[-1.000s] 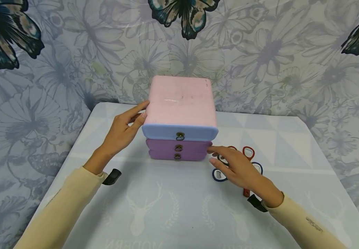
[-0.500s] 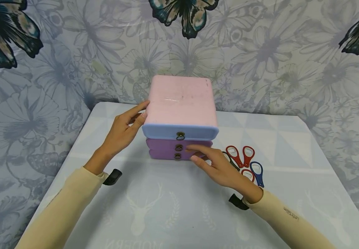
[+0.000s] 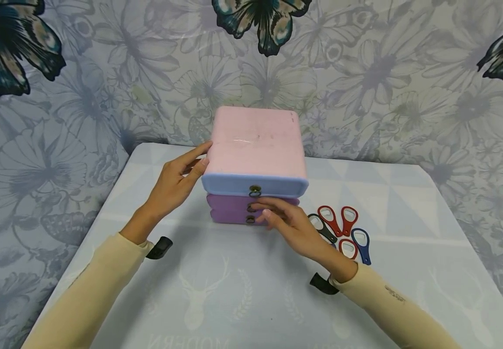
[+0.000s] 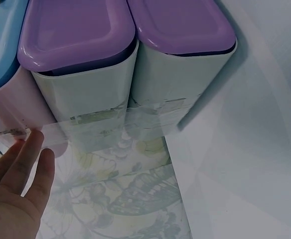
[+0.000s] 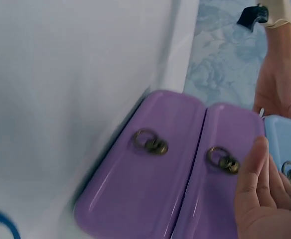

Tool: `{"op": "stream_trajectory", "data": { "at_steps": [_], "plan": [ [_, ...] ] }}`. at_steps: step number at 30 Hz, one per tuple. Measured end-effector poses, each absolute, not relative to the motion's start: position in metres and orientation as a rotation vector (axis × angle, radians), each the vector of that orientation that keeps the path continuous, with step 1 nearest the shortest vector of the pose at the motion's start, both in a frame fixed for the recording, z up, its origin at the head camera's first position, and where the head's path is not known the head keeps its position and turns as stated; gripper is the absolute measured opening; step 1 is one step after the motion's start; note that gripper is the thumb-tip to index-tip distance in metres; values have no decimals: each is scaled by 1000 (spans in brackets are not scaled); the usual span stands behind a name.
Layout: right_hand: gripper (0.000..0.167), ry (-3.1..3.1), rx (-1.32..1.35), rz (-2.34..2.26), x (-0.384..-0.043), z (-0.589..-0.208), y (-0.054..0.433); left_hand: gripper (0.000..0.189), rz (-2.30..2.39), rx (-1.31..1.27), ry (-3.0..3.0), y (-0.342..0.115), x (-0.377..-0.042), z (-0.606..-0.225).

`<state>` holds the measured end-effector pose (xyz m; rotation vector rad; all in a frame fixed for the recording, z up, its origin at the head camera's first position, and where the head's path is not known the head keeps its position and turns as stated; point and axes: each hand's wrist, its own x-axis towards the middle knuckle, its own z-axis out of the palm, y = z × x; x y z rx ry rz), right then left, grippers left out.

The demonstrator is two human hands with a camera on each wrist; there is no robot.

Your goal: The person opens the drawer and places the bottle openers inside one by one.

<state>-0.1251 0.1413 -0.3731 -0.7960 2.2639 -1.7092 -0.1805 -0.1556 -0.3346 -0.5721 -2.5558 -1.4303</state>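
Note:
A small drawer unit with a pink top [image 3: 256,143] stands on the table. Its upper drawer [image 3: 229,184] has a blue front; two purple drawers [image 5: 130,184] lie below, each front carrying a brass ring pull. My left hand [image 3: 170,186] rests its fingertips against the unit's left side. My right hand [image 3: 301,232] is in front of the middle purple drawer, fingers extended beside its ring pull [image 5: 219,158]. In the right wrist view that ring hangs free of the fingers. From the left wrist view, narrow dark gaps show behind the purple fronts [image 4: 80,35].
Several scissors lie right of the unit, among them red-handled scissors [image 3: 330,220], blue-handled scissors [image 3: 365,254] and dark green-handled scissors [image 3: 329,235], partly behind my right hand. The pale table [image 3: 221,286] meets a flower-patterned backdrop [image 3: 373,97] behind.
My right hand has moved left from the unit's right edge to the middle drawer's ring pull, uncovering more scissors. My left hand has stayed on the side.

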Motion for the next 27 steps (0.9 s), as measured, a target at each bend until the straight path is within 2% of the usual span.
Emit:
{"op": "stream_trajectory", "data": {
  "at_steps": [7,11,16,27],
  "plan": [
    [39,2074,-635,-1908,-124,-369,129,48,-1439,-574,-2558,-156,-180,-334],
    [34,2053,-558,-1974,-125,-368,123,49,-1441,-571,-2561,-155,-180,-334],
    [28,2098,-503,-1994,-126,-367,117,48,-1444,-564,-2565,-156,-180,-335],
    [27,2136,-432,-2014,-128,-361,111,47,-1441,-573,-2559,-156,-182,-336]
  ]
}}
